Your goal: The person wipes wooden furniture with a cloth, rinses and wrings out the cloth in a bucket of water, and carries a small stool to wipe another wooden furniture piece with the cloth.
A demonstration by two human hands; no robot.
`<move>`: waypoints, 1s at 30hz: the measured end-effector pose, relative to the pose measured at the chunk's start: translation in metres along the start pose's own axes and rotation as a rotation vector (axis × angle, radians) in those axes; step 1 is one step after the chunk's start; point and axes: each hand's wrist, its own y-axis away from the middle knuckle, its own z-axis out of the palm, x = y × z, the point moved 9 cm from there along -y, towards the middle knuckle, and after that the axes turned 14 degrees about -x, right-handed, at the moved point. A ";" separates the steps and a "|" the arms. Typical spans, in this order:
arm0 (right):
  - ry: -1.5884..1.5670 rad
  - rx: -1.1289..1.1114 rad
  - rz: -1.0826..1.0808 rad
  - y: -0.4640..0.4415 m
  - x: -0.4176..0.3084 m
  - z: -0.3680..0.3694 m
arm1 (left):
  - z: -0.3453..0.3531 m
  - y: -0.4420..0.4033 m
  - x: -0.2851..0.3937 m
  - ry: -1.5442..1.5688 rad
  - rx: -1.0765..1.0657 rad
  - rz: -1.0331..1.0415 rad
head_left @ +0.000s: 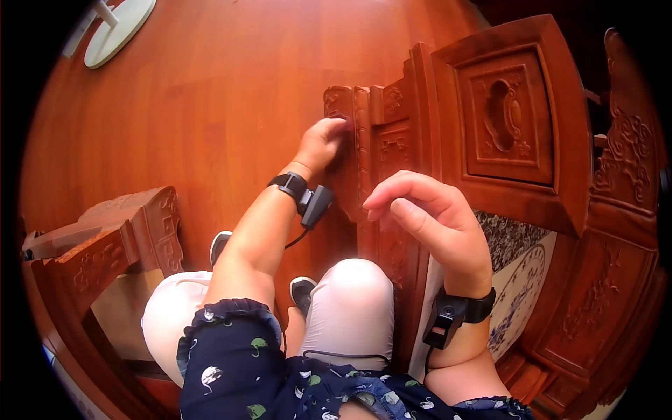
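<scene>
My left hand [322, 145] reaches forward to the carved front post [339, 101] of a reddish-brown wooden seat. Its fingers are curled against the carving, and their tips are mostly hidden, so anything inside them is out of sight. Over the seat's near edge, my right hand [437, 222] hangs in the air, loosely bent, with a gap between thumb and fingers and nothing visible in it. Beyond it stands a carved wooden armrest panel [509, 115] with a recessed ornament. Beneath the right hand lies a patterned cushion [521, 280].
A carved wooden chair or stool [105, 241] stands on the left. Reddish wood floor [210, 112] stretches ahead, with a round white base [120, 31] at upper left. The carved backrest [595, 294] rises on the right. Black devices with cables are strapped to both wrists.
</scene>
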 end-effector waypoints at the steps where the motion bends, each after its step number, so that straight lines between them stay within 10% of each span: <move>1: 0.003 -0.003 0.003 0.000 0.000 0.000 | -0.007 0.006 -0.015 0.239 0.069 -0.104; 3: -0.028 -0.003 -0.017 -0.001 0.001 0.000 | -0.034 0.027 -0.050 0.374 0.318 -0.287; 9: 0.005 -0.007 -0.003 -0.001 0.001 0.000 | -0.012 0.024 -0.069 0.721 0.200 -0.408; 12: -0.004 -0.001 0.015 -0.002 0.001 0.000 | 0.001 0.016 -0.053 0.150 -0.045 -0.335; 21: -0.004 0.007 -0.024 0.001 0.001 -0.002 | 0.032 0.070 -0.046 -0.068 -0.140 -0.416; 30: -0.374 -0.027 -0.339 0.003 -0.004 -0.024 | 0.009 0.031 -0.018 -0.168 0.280 -0.345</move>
